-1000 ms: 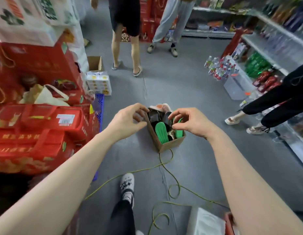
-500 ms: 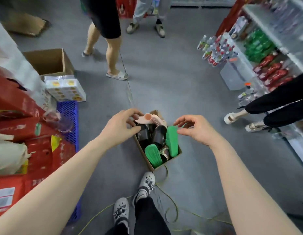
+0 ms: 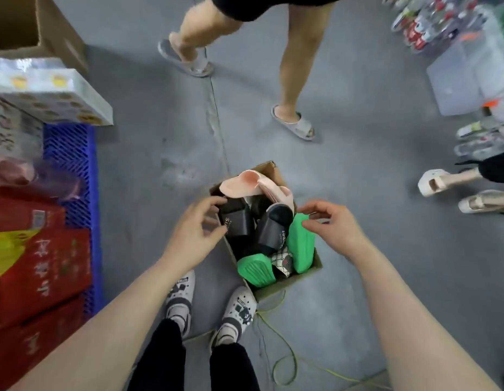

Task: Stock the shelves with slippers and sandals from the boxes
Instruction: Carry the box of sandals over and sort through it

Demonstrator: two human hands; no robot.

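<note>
Cardboard box (image 3: 284,287) of slippers (image 3: 269,232): left hand (image 3: 194,235) grips its left wall; right hand (image 3: 334,228) pinches the right rim beside a green slipper (image 3: 300,245).

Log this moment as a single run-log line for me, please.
left hand: grips cardboard box left rim | right hand: at right rim beside green slipper, grip unclear | also inside: pink slippers, black slippers

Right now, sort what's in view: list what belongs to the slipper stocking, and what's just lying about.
Job: cardboard box, green slippers, black slippers, pink slippers.
Lying about: red cartons, blue crate, yellow cord, clear bin, open carton.
</note>
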